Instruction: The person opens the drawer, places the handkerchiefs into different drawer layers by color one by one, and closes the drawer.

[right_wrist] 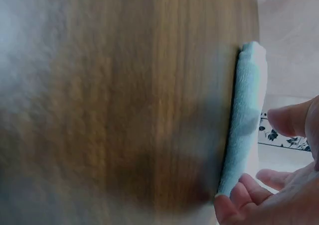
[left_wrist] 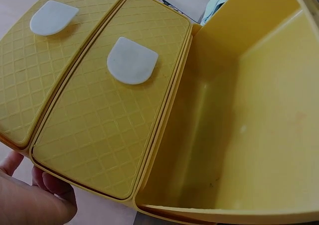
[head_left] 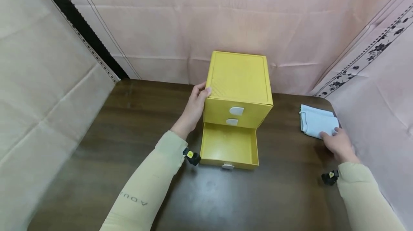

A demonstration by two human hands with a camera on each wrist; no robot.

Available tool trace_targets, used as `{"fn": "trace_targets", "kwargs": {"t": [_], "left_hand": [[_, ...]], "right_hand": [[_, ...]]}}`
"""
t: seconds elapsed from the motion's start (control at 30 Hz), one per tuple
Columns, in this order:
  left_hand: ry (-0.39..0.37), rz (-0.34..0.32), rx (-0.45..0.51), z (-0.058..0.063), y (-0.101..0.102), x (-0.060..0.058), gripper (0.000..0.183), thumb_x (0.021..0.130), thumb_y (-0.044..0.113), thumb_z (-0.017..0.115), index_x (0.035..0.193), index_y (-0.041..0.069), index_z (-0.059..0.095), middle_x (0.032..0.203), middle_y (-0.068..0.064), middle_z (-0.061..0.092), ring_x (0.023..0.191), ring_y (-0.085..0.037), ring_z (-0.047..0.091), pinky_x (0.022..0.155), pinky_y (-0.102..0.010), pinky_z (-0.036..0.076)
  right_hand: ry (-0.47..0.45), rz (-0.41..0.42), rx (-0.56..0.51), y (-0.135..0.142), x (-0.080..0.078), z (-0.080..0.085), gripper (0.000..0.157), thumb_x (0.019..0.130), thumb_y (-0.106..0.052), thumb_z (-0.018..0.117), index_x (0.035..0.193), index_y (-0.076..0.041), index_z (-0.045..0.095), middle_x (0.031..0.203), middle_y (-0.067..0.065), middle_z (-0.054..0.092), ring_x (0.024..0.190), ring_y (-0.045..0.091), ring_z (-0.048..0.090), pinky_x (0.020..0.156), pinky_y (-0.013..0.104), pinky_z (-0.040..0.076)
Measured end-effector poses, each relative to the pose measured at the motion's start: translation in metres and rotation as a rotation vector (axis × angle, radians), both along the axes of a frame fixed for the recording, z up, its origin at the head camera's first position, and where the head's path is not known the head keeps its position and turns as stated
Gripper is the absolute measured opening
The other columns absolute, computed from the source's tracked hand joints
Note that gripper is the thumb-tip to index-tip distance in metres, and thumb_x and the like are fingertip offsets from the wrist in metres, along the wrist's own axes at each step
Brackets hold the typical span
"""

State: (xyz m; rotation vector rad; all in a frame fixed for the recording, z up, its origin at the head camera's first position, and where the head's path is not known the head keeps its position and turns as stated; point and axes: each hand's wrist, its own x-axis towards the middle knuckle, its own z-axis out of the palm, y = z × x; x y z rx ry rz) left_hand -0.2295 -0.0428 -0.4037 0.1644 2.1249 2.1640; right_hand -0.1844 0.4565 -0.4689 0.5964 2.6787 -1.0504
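Note:
A yellow drawer cabinet [head_left: 240, 76] stands near the back of the table, its bottom drawer [head_left: 229, 143] pulled out and bare inside. Two upper drawers with white tab handles [left_wrist: 132, 60] are closed. My left hand [head_left: 195, 107] holds the cabinet's left side, thumb at the top edge; in the left wrist view its bent fingers [left_wrist: 55, 185] lie against that side. At the right, a folded light blue towel [head_left: 317, 119] lies on the table. My right hand [head_left: 338, 145] is at the towel's near right corner, fingertips at its edge and thumb spread apart from them.
The dark wood table [head_left: 129, 152] carries the cabinet and towel. Pale cloth curtains [head_left: 180, 33] hang behind and at both sides, close behind the cabinet and next to the right hand.

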Motion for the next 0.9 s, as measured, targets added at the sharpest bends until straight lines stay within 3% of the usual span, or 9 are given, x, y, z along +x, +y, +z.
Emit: {"fn": "trace_targets", "kwargs": {"t": [0.1, 0.27, 0.43, 0.57, 0.7, 0.77, 0.9], "left_hand": [[0.002, -0.004, -0.003, -0.003, -0.001, 0.0, 0.058, 0.094, 0.054, 0.047, 0.144, 0.026, 0.035, 0.136, 0.0, 0.041, 0.117, -0.02, 0.045, 0.101, -0.04, 0.035], [0.008, 0.008, 0.007, -0.002, -0.001, -0.003, 0.058, 0.095, 0.051, 0.046, 0.145, 0.024, 0.034, 0.138, -0.001, 0.04, 0.116, -0.02, 0.045, 0.1, -0.038, 0.035], [-0.022, -0.008, -0.008, 0.011, 0.0, 0.004, 0.056, 0.098, 0.043, 0.044, 0.147, 0.019, 0.032, 0.141, -0.003, 0.039, 0.117, -0.02, 0.045, 0.1, -0.037, 0.036], [-0.042, 0.0, -0.02, 0.019, 0.001, 0.014, 0.055, 0.098, 0.041, 0.044, 0.147, 0.017, 0.032, 0.142, -0.004, 0.038, 0.12, -0.021, 0.043, 0.102, -0.038, 0.034], [-0.039, 0.009, -0.014, 0.0, 0.003, 0.007, 0.057, 0.096, 0.049, 0.046, 0.145, 0.022, 0.034, 0.141, -0.001, 0.039, 0.121, -0.02, 0.042, 0.103, -0.04, 0.033], [-0.028, 0.013, -0.015, -0.009, 0.003, 0.001, 0.058, 0.094, 0.053, 0.046, 0.144, 0.025, 0.035, 0.14, 0.0, 0.039, 0.12, -0.02, 0.043, 0.102, -0.041, 0.033], [-0.002, 0.029, -0.012, -0.011, 0.003, -0.001, 0.059, 0.092, 0.056, 0.047, 0.142, 0.026, 0.037, 0.137, 0.002, 0.041, 0.117, -0.019, 0.045, 0.101, -0.04, 0.035]], "right_hand": [[-0.051, 0.013, 0.073, 0.005, -0.004, -0.001, 0.093, 0.097, -0.05, 0.039, 0.141, 0.023, 0.002, 0.139, 0.047, 0.017, 0.127, 0.058, 0.025, 0.099, 0.065, 0.028], [-0.097, 0.066, 0.288, 0.005, -0.016, 0.003, 0.109, 0.09, -0.069, 0.038, 0.131, 0.031, 0.022, 0.131, 0.05, 0.028, 0.115, 0.058, 0.035, 0.093, 0.064, 0.033], [-0.137, 0.096, 0.409, 0.002, -0.024, 0.003, 0.119, 0.084, -0.075, 0.042, 0.124, 0.036, 0.026, 0.123, 0.052, 0.03, 0.111, 0.058, 0.035, 0.091, 0.062, 0.034], [-0.143, 0.048, 0.327, 0.004, -0.022, 0.0, 0.123, 0.081, -0.074, 0.052, 0.13, 0.034, 0.019, 0.129, 0.051, 0.027, 0.117, 0.056, 0.035, 0.096, 0.06, 0.035], [-0.167, -0.018, 0.216, 0.01, -0.019, -0.003, 0.132, 0.076, -0.072, 0.062, 0.135, 0.03, 0.004, 0.137, 0.05, 0.017, 0.124, 0.054, 0.03, 0.101, 0.058, 0.033], [-0.192, -0.01, 0.208, 0.014, -0.021, -0.006, 0.136, 0.074, -0.072, 0.063, 0.135, 0.03, -0.003, 0.138, 0.051, 0.01, 0.125, 0.055, 0.027, 0.102, 0.059, 0.031], [-0.255, 0.055, 0.225, 0.017, -0.026, -0.009, 0.143, 0.072, -0.076, 0.062, 0.132, 0.029, -0.014, 0.138, 0.052, 0.001, 0.126, 0.058, 0.02, 0.103, 0.061, 0.027]]}}
